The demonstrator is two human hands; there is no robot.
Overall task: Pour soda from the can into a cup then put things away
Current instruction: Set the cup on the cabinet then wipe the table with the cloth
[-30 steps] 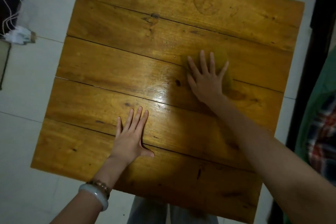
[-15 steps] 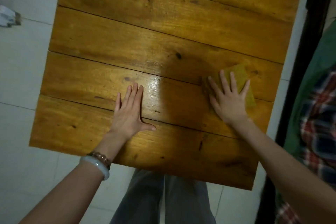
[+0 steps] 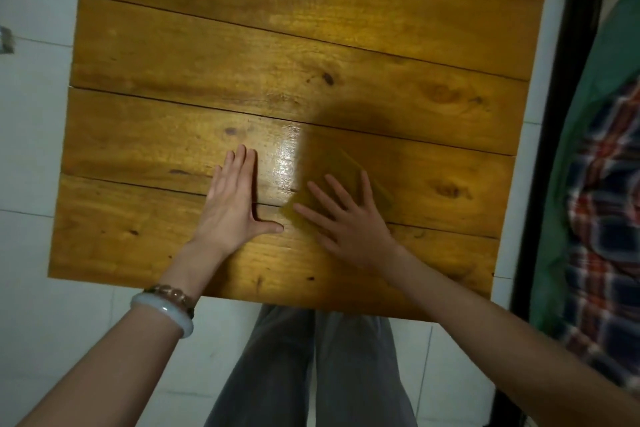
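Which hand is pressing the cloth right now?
The right hand, fingers spread flat on the yellow-green cloth; the left hand, with bracelets at its wrist, rests on the bare table.

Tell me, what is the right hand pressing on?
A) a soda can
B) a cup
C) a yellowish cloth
C: the right hand lies flat, fingers spread, on a yellowish cloth on the wooden table.

Worktop (image 3: 277,45) layout, front half
Left grip (image 3: 232,208) lies flat on the worktop, just left of the right grip (image 3: 349,222), which lies spread on a pad (image 3: 336,166); left thumb near the pad's corner.
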